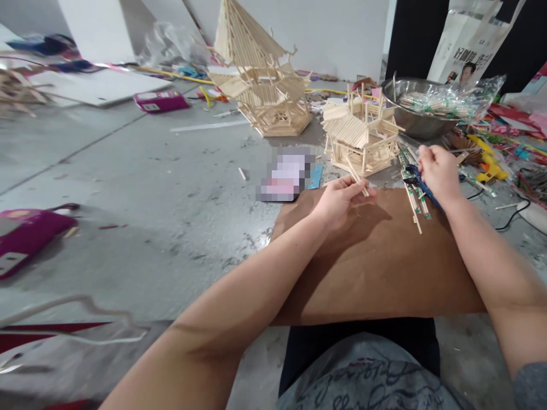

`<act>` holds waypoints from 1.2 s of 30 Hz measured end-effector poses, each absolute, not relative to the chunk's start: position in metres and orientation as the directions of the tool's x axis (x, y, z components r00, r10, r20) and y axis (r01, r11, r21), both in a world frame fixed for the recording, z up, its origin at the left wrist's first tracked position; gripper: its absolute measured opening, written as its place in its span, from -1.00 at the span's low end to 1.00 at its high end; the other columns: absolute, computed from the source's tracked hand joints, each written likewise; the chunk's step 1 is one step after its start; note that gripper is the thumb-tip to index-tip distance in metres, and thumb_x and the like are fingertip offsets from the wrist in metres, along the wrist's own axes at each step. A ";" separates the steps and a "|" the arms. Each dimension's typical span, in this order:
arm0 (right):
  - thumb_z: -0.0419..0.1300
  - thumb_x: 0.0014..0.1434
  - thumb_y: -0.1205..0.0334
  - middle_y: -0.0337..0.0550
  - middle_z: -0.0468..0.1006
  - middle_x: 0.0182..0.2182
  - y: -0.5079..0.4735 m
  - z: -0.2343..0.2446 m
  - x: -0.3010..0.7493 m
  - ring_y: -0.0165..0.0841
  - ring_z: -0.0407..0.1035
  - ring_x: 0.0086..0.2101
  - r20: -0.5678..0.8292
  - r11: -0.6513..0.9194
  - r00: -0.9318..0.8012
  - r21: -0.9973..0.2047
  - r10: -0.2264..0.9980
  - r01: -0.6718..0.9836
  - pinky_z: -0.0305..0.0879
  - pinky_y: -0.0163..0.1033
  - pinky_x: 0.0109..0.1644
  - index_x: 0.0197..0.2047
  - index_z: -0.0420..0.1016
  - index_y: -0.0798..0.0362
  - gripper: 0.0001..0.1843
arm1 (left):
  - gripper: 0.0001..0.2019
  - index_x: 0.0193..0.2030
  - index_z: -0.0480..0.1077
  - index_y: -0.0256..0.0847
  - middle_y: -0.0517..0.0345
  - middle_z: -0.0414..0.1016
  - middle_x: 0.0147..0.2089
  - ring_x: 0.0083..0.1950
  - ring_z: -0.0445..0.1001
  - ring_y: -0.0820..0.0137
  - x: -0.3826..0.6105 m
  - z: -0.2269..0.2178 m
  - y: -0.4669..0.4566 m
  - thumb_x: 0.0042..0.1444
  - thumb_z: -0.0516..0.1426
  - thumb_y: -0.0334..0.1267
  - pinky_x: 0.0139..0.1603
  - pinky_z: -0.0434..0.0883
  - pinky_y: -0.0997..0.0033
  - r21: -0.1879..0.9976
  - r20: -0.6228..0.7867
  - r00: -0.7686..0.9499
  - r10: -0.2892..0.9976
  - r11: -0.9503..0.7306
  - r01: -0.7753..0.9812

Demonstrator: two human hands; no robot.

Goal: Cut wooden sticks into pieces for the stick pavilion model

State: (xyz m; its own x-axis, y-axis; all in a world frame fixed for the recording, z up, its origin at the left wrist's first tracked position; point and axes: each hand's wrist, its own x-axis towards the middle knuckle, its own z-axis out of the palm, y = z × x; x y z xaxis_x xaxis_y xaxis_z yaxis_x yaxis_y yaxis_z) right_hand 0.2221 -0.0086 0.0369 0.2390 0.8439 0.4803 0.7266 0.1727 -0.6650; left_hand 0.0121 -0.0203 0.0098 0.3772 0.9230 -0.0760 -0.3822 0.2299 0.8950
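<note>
My left hand point(342, 200) is closed in a pinch on a short wooden stick point(358, 181) above a brown cardboard sheet point(376, 267). The stick's far end points at a small wooden stick house point(359, 136) just beyond the cardboard. My right hand point(436, 171) is closed over a blue-handled tool point(421, 185) lying at the cardboard's right edge; whether it grips it is unclear. Loose sticks point(413, 199) lie beside that tool.
A tall stick pagoda point(265, 74) stands behind the house. A metal bowl point(412, 119) with wrapped sticks sits at the back right, a yellow glue gun point(489, 162) beside it. A pink box point(25, 233) lies left on the concrete floor. White boards lean at the back.
</note>
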 end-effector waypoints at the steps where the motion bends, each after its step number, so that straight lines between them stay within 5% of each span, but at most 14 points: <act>1: 0.06 0.07 0.10 -0.18 0.38 -0.56 -0.006 0.039 0.229 -0.41 0.25 -0.49 0.503 0.144 0.274 -0.644 0.820 0.751 0.15 -0.27 -0.40 -0.49 0.34 0.05 -0.77 | -0.86 -0.46 0.30 -0.29 0.17 0.47 -0.51 -0.46 0.47 0.47 0.013 0.009 -0.022 -0.07 0.19 -0.29 -0.27 0.38 0.41 0.905 -0.087 0.407 0.909 0.243 -0.350; 4: 0.15 0.01 0.06 -0.13 0.44 -0.40 -0.007 0.039 0.227 -0.45 0.24 -0.51 0.371 0.151 0.242 -0.769 0.896 0.621 0.14 -0.31 -0.49 -0.29 0.40 0.06 -0.73 | -0.87 -0.45 0.34 -0.31 0.13 0.48 -0.52 -0.51 0.45 0.49 0.014 0.009 -0.026 -0.08 0.20 -0.30 -0.34 0.36 0.45 0.927 -0.103 0.505 0.857 0.267 -0.264; 7: 0.15 -0.03 -0.11 -0.19 0.42 -0.48 -0.019 0.036 0.199 -0.55 0.14 -0.62 0.065 0.090 -0.081 -0.927 0.995 0.364 0.04 -0.37 -0.62 -0.35 0.43 0.09 -0.60 | -0.86 -0.46 0.38 -0.32 0.09 0.48 -0.53 -0.51 0.44 0.47 0.014 0.009 -0.030 -0.08 0.21 -0.27 -0.39 0.35 0.45 0.943 -0.098 0.583 0.807 0.262 -0.204; 10: 0.22 -0.13 -0.12 -0.30 0.36 -0.61 -0.031 0.034 0.176 -0.60 0.04 -0.67 -0.049 0.026 -0.258 -0.960 0.965 0.278 -0.05 -0.40 -0.65 -0.39 0.46 0.12 -0.57 | -0.85 -0.48 0.42 -0.32 0.07 0.49 -0.53 -0.50 0.44 0.46 0.014 0.010 -0.031 -0.08 0.21 -0.24 -0.38 0.37 0.42 0.960 -0.059 0.634 0.771 0.219 -0.177; 19: 0.25 -0.14 0.03 -0.34 0.33 -0.64 -0.035 0.029 0.175 -0.60 0.06 -0.67 0.026 0.086 -0.250 -0.969 0.968 0.231 -0.07 -0.41 -0.64 -0.49 0.40 0.12 -0.70 | -0.78 -0.41 0.50 -0.31 0.03 0.54 -0.38 -0.31 0.48 0.39 0.015 0.006 -0.024 -0.05 0.18 -0.15 -0.15 0.37 0.37 0.992 0.043 0.673 0.738 0.050 -0.118; 28: 0.24 -0.12 0.04 -0.32 0.38 -0.61 -0.032 0.022 0.177 -0.60 0.07 -0.69 0.075 0.131 -0.213 -0.957 0.974 0.261 -0.01 -0.41 -0.65 -0.44 0.42 0.12 -0.70 | -0.85 -0.50 0.47 -0.30 0.13 0.48 -0.53 -0.53 0.41 0.50 0.017 0.009 -0.026 -0.02 0.15 -0.26 -0.38 0.36 0.49 0.994 0.024 0.613 0.790 0.049 -0.102; 36: 0.23 -0.12 0.03 -0.32 0.35 -0.65 -0.033 0.020 0.175 -0.57 0.09 -0.66 0.039 0.107 -0.240 -0.956 0.970 0.274 0.00 -0.40 -0.62 -0.46 0.43 0.12 -0.71 | -0.88 -0.44 0.48 -0.31 0.08 0.50 -0.48 -0.45 0.45 0.44 0.016 0.007 -0.024 -0.02 0.13 -0.34 -0.31 0.35 0.44 1.000 0.012 0.658 0.753 0.010 -0.029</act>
